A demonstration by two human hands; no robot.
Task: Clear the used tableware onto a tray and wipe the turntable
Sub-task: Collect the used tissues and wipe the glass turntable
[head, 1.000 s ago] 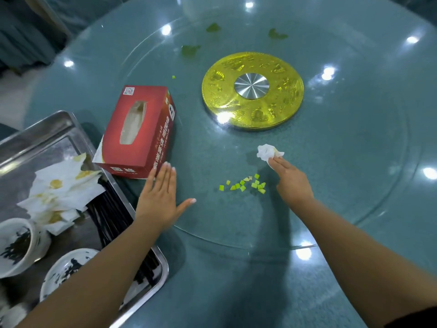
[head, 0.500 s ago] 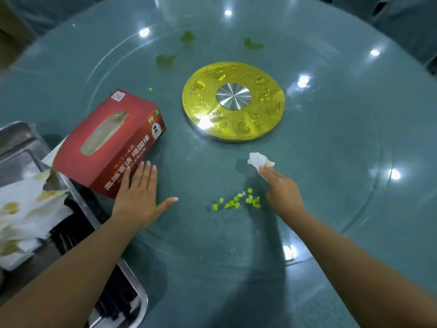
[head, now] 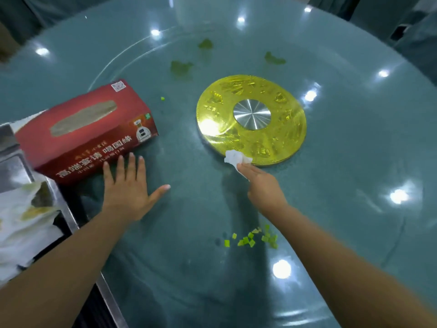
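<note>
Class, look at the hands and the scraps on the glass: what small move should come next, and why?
Probably draw the right hand, which pinches the crumpled tissue by the gold disc, back toward the green bits near its forearm to gather them. The left hand lies flat on the turntable, seemingly steadying it.

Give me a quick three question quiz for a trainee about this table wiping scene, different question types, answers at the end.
1. True or false: the left hand lies flat on the turntable, beside the red tissue box.
2. Multiple choice: what does the right hand hold? A) a spoon B) a crumpled tissue C) a cup
3. Fill in: the cluster of green bits lies under the right ____.

Key: 1 true; 2 B; 3 forearm.
</note>
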